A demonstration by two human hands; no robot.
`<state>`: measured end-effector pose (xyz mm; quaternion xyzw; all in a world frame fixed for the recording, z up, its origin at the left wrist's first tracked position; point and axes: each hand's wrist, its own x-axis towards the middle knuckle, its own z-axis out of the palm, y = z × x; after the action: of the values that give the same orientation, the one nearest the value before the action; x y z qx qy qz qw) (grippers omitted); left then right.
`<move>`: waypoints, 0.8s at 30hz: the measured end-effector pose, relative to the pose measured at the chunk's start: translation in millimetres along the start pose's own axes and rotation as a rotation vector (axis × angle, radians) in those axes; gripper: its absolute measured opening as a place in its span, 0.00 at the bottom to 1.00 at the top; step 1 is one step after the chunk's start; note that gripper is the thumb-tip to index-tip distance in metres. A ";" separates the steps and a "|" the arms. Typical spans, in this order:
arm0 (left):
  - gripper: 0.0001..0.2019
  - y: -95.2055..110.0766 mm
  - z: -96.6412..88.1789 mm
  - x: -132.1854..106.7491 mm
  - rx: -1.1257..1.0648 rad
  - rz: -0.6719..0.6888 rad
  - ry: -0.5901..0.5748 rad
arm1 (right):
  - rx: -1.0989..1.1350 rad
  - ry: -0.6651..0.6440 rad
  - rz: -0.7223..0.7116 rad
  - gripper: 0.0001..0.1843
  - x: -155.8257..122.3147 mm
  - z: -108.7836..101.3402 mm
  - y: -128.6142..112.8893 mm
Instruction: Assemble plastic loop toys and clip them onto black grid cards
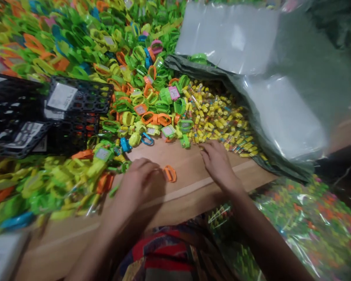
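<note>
My left hand (139, 175) hovers low over the bare front of the table, its fingers loosely bent and apart. Just right of its fingertips lies an orange toy watch (170, 173), not touched by either hand. At the front edge of a heap of small clear tubes with yellow ends (213, 117) is my right hand (218, 162). Its fingers are slightly apart, and I see nothing held in them. Both hands are a little blurred. Green, yellow, orange and blue toy watches (140, 109) are piled behind and to the left.
Black plastic trays (84, 95) with white labels rest on the watches at left. A dark green plastic sheet (304, 97) bearing clear bags (283, 113) borders the tubes. Below the wooden table edge (193, 201), a large clear bag (312, 226) holds many colourful pieces.
</note>
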<state>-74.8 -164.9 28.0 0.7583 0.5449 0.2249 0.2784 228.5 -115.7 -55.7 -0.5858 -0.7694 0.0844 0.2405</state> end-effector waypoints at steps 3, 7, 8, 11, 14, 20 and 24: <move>0.11 10.8 32.0 12.6 0.082 0.046 -0.025 | -0.023 -0.018 -0.029 0.18 -2.3 6.5 -4.8; 0.14 14.0 41.4 23.7 0.211 -0.083 -0.125 | -0.011 -0.022 -0.017 0.17 -1.2 8.3 -6.8; 0.14 12.7 40.6 25.0 0.198 -0.122 -0.170 | -0.003 -0.022 -0.017 0.16 -0.7 7.6 -7.5; 0.12 5.9 36.2 22.7 0.106 -0.235 -0.244 | 0.069 -0.049 -0.052 0.15 -0.5 2.6 -12.9; 0.12 -2.3 31.4 12.7 0.041 -0.258 -0.137 | 0.243 -0.141 -0.116 0.14 -2.9 -2.8 -20.6; 0.16 -17.5 35.9 0.7 0.076 0.193 -0.097 | 0.258 -0.134 -0.143 0.16 -2.5 3.2 -25.8; 0.11 -25.3 51.6 6.6 -0.078 0.161 -0.082 | 0.218 -0.124 -0.133 0.12 -1.7 6.8 -32.5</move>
<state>-57.3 -161.3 -26.9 0.7968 0.4610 0.2364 0.3110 197.7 -126.0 -48.7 -0.4976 -0.8061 0.1873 0.2598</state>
